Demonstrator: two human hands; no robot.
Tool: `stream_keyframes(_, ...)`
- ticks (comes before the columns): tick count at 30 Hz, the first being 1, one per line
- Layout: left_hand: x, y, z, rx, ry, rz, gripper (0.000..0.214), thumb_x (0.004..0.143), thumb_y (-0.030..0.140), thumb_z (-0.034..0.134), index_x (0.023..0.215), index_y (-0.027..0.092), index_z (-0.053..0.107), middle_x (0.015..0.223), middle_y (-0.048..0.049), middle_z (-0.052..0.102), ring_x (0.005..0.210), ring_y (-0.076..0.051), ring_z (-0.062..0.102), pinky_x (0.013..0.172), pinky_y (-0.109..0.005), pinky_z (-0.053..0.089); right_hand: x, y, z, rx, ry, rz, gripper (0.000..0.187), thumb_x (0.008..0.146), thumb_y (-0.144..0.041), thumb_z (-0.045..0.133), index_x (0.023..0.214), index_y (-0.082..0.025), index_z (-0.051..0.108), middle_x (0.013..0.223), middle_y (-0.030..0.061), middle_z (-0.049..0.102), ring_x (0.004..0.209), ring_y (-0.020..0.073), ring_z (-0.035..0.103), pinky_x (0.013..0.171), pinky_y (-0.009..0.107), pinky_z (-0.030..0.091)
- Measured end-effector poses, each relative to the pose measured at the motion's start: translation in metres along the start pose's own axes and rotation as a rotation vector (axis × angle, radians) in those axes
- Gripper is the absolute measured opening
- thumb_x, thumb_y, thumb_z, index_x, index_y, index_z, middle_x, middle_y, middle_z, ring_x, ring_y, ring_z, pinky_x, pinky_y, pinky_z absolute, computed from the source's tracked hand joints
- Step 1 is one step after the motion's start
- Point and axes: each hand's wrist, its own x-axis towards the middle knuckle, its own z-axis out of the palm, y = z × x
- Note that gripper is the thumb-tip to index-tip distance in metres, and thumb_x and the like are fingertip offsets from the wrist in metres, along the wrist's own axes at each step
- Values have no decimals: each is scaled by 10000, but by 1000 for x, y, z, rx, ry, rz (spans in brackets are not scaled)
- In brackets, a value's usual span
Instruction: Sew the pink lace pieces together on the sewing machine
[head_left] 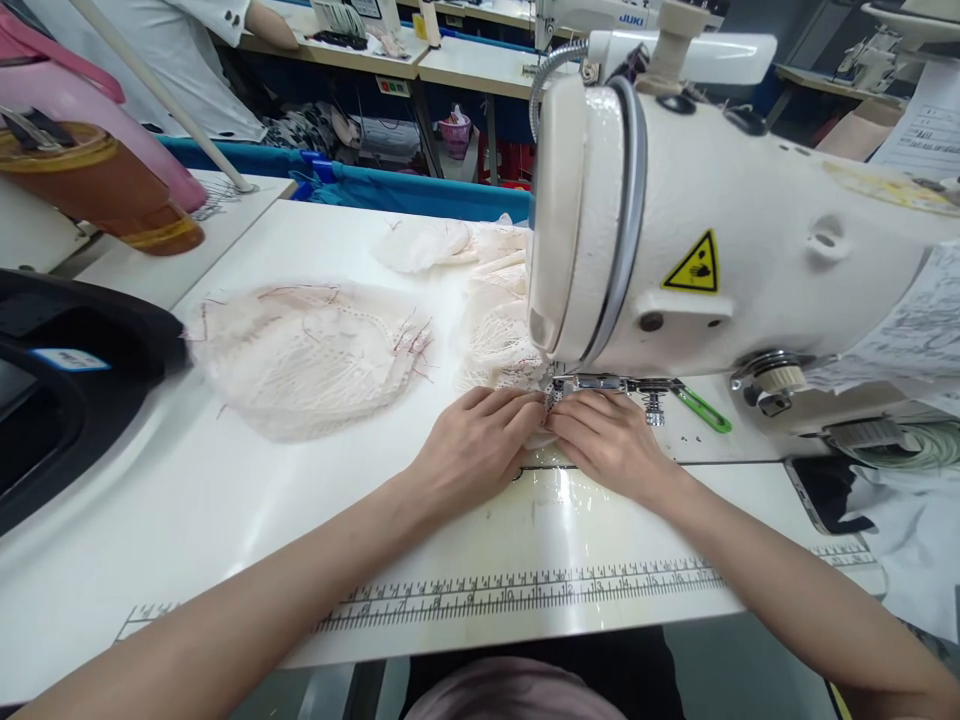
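Note:
A large white sewing machine [705, 200] stands at the right, its needle area low over the table. Pale cream lace fabric [499, 325] runs under the presser foot and spreads out behind it. My left hand [484, 435] grips the fabric's near edge just left of the needle, fingers bent and pressed together. Close on the other side, my right hand [607, 440] pinches the same edge, fingertips partly hidden under the machine's foot. Another lace piece [315, 355] with reddish thread ends lies flat to the left.
A green-handled cutter [701, 408] lies beside the needle area. A phone [829, 495] rests at the right. Black plastic [82, 370], an amber cup [97, 185] and a pink bottle [112, 90] stand left. Printed ruler marks [536, 595] line the front edge. A co-worker's sleeve [187, 50] shows behind.

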Motion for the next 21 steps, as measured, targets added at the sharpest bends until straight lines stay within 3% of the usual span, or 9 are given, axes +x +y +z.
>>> stream_keyframes(4,-2,-4,-5,-27,40,10,99,856,165,477,894,166,569,764,-15,672,659,-159,614,617,-321,406,-4,-2,-1,123,-4,-17,175,850,-78,472,925,-191,582,793,-7,645,853,146,579,822,316,453)
stream_keyframes(10,-3,-6,-7,20,52,142,169,885,147,448,751,198,538,618,38,582,575,-115,507,661,-303,375,-8,-3,-5,188,31,-65,98,871,-196,542,953,-203,595,821,-15,658,855,144,579,864,356,454)
stream_keyframes(14,-2,-5,-10,63,43,190,181,883,140,461,726,189,538,612,39,561,569,-114,476,642,-303,374,-3,-3,-11,201,95,-127,37,880,-230,582,877,-214,615,785,-27,676,818,133,590,875,354,459)
stream_keyframes(18,-2,-3,-13,107,36,240,236,913,131,443,703,195,530,618,37,572,584,-118,502,621,-299,392,0,-1,-16,229,121,-204,96,879,-171,581,816,-223,632,809,-32,697,846,121,616,881,346,478)
stream_keyframes(21,-3,0,-12,78,-13,256,196,929,147,425,852,189,600,902,-19,693,840,-155,621,737,-308,469,-3,0,-16,212,111,-212,130,873,-131,571,818,-222,645,850,-29,711,880,119,626,867,320,502)
